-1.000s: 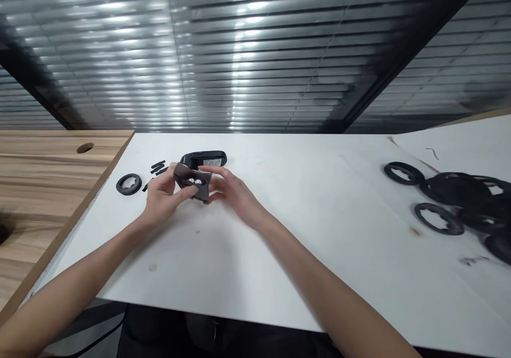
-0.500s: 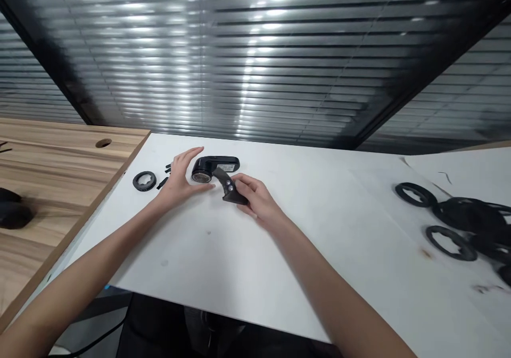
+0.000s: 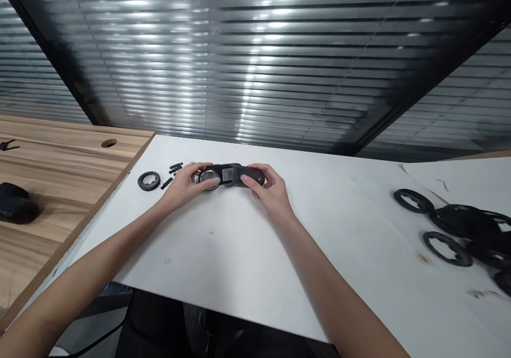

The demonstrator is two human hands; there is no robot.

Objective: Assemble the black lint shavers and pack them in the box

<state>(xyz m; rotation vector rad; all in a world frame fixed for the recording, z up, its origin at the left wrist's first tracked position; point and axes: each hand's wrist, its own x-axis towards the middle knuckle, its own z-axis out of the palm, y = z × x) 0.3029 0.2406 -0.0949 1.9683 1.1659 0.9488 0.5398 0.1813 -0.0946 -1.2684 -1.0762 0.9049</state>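
A black fabric shaver (image 3: 227,175) with a round metal mesh head lies on the white table, mesh side up. My left hand (image 3: 184,184) is closed around its head end, thumb across the mesh and fingers behind. At the other end, my right hand (image 3: 271,186) grips a dark curved handle cover (image 3: 252,175), which lies over the shaver's handle; whether it is fastened there I cannot tell. Left of my left hand are a black ring (image 3: 149,181) with a notched inner edge and several small black strips (image 3: 175,167).
On the right of the white table (image 3: 255,262) lie several black rings (image 3: 447,248) and a heap of dark parts (image 3: 467,221). A wooden desk (image 3: 51,161) adjoins on the left, bearing a black object (image 3: 18,205). Window blinds (image 3: 247,60) stand behind.
My right hand has brought the handle cover up and rightward onto the shaver's handle. My left hand, spread beside the shaver before, has closed on its head.
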